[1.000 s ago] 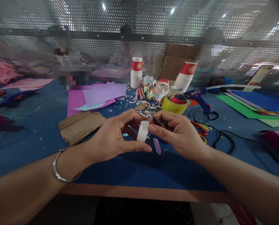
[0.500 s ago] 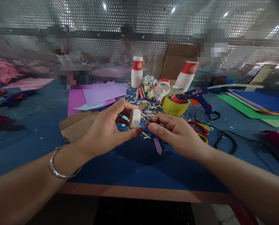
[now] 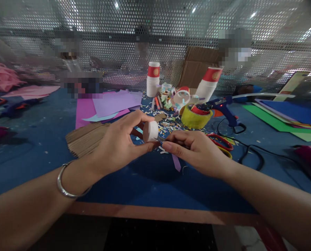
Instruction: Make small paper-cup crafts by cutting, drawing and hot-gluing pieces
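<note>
My left hand (image 3: 119, 146) is closed on a short white round piece (image 3: 150, 131) that looks like the cut-off base of a paper cup. Fingers grip its upper edge and the thumb supports it from below. Pinched in my right hand (image 3: 194, 150) is a small thin-bladed cutter (image 3: 159, 139), mostly hidden by the fingers. Its metal tip touches or nearly touches the lower right rim of the white piece. A purple paper strip (image 3: 176, 162) lies on the blue table (image 3: 150, 190) below my right hand.
Behind my hands are paper scraps (image 3: 168, 122), yellow tape (image 3: 196, 120), a glue gun (image 3: 227, 109) and stacked cups (image 3: 153, 80). Scissors (image 3: 222, 141) and a black cable (image 3: 265, 151) lie right. Corrugated cardboard (image 3: 87, 139) and purple paper (image 3: 116, 103) lie left.
The white piece has turned so more of its flat round face shows. My right hand has shifted slightly, and the cutter's metal tip now shows against the rim.
</note>
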### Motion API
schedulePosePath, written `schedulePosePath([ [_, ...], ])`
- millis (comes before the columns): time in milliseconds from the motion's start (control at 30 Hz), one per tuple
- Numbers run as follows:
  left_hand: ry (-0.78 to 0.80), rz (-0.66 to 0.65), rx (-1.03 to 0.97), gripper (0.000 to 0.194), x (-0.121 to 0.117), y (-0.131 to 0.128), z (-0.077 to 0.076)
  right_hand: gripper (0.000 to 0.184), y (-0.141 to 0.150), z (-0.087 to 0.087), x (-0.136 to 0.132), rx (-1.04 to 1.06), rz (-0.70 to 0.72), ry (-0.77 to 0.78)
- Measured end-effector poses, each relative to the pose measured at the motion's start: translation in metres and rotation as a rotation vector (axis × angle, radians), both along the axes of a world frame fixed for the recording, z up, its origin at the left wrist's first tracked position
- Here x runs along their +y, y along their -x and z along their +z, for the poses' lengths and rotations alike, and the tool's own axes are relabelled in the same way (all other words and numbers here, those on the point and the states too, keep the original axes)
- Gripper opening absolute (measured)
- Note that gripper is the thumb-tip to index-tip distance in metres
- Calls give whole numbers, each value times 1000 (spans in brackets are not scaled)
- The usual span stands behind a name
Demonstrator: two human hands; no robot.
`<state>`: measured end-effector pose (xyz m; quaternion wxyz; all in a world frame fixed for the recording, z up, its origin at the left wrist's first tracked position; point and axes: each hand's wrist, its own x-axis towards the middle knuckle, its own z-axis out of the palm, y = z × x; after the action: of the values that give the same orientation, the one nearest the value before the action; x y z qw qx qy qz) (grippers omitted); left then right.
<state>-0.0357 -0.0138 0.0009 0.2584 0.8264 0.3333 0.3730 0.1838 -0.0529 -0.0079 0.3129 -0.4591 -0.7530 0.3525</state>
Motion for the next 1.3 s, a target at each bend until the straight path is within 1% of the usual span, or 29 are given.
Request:
schedulePosePath([
  [133,8,5,4,40,0,0,0,41,0,0,1,-9,-4,11],
  [500,-46,19,-1,42,2,-1,-2,43,1,0,3,-30,-1,9],
  [700,-37,39,-7,38,2,-3,-1,43,0,-1,3,-33,-6,6],
  [867,-56,26,-9,38,2,-2,-3,43,0,0,4,-30,-5,8],
  [1167,-125,21,16,43,3,0,-7,45,-1,0,2,-61,16,2],
  [1300,-208,26,53,41,2,1,-6,45,-2,1,1,-87,9,3],
])
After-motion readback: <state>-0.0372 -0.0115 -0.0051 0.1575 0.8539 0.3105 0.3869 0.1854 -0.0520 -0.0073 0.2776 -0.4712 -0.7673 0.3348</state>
